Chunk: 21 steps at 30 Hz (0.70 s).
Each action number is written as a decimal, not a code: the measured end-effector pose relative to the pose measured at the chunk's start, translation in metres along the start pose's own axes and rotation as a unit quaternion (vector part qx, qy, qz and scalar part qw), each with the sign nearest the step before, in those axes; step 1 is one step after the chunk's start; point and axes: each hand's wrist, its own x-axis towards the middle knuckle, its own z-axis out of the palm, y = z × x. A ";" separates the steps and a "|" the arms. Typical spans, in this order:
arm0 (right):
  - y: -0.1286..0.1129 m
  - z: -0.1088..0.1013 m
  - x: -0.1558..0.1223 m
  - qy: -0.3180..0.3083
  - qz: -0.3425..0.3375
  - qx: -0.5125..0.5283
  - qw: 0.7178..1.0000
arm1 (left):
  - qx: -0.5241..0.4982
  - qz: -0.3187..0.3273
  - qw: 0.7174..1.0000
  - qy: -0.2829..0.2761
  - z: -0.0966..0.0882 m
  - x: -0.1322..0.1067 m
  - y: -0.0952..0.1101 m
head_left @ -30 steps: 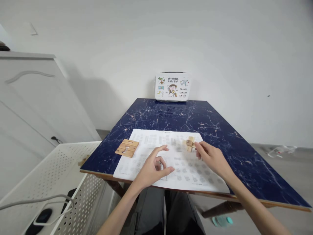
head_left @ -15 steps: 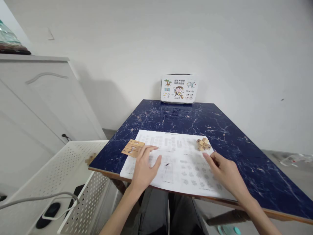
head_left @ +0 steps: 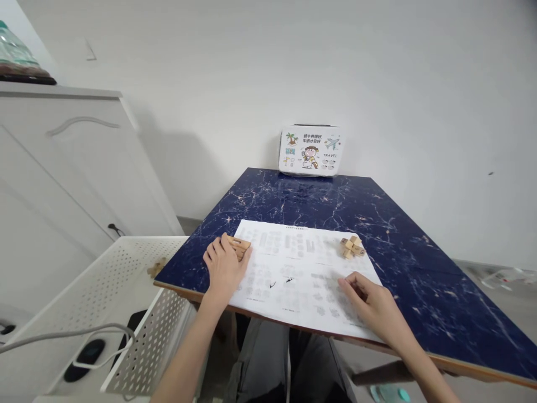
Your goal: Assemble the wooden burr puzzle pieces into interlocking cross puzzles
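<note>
My left hand [head_left: 222, 266] lies over a flat wooden puzzle board [head_left: 240, 244] at the paper's left edge. Its fingers curl over the far left side and the thumb rests along the right, hiding most of the board. Over the right part of the printed sheet [head_left: 285, 252], my right hand [head_left: 371, 305] is closed, thumb against curled fingers; whatever may be in them is hidden. Just beyond it sits an interlocking wooden burr puzzle [head_left: 353, 247] on the sheet. Two small dark slivers, one left [head_left: 272, 285] and one right [head_left: 288, 279], show mid-sheet; their kind is unclear.
The blue marbled table [head_left: 310, 196] carries a white illustrated case [head_left: 311, 150] against the wall. Left of the table stands a white perforated basket [head_left: 142, 336] with a wooden piece [head_left: 157, 267], a black mouse-like object [head_left: 84, 360] and a cable. A white cabinet [head_left: 71, 157] stands behind it.
My left hand has moved left from above the sheet onto the wooden board and closed around it. A second dark sliver now shows. My right hand has shifted slightly toward me and left.
</note>
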 end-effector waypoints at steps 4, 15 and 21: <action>0.002 0.001 0.000 -0.006 0.000 0.009 1.000 | 0.033 0.009 0.999 -0.012 -0.007 0.001 0.004; -0.002 -0.002 0.003 -0.009 -0.016 0.019 1.000 | 0.076 0.049 0.995 -0.035 -0.009 0.014 0.008; -0.002 -0.002 0.003 -0.012 -0.008 0.026 1.000 | 0.085 0.061 0.993 -0.061 -0.011 0.024 0.008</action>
